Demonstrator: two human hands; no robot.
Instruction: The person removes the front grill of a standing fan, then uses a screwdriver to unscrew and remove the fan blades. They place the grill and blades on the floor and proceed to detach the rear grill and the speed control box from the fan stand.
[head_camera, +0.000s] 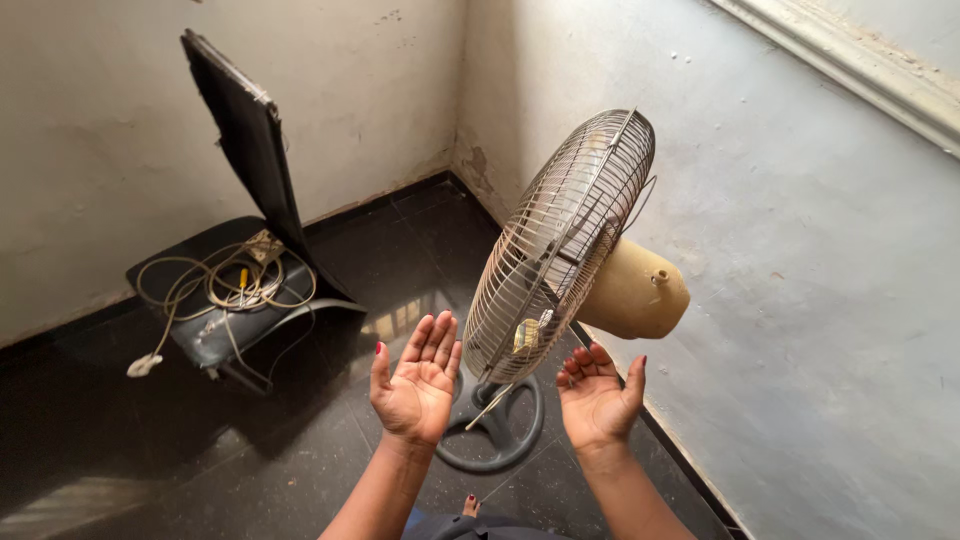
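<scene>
— Nearest to the hands?
— Pedestal fan (560, 245), standing in the room corner on the dark tiled floor (120, 450). Wire grille (548, 260) tilted up and facing left toward the viewer, cream motor housing (632, 292) behind it, round grey base (500, 432) below.

— Left hand?
— Left hand (418, 385) raised palm up, fingers spread wide and together-ish, holding nothing. Just left of the grille's lower edge, close but apart from it, above the base's left side.

— Right hand?
— Right hand (598, 398) also palm up, open, fingers slightly curled, empty. Just beneath the grille's lower right and under the motor housing, near but not touching. Cannot tell whether the fingertips brush the lowest wires.

— So the fan relative to both?
— Between and above them: grille bottom sitting over the gap between the two open palms, stand hidden behind the grille and hands.

— Anything else around?
— Black chair (240, 260) well apart to the left, against the wall, backrest tilted. Tangle of pale cables (225, 285) heaped on its seat, a white plug (143, 366) lying on the floor beside it. Scuffed light walls (800, 250) meeting at the corner behind the fan.
</scene>
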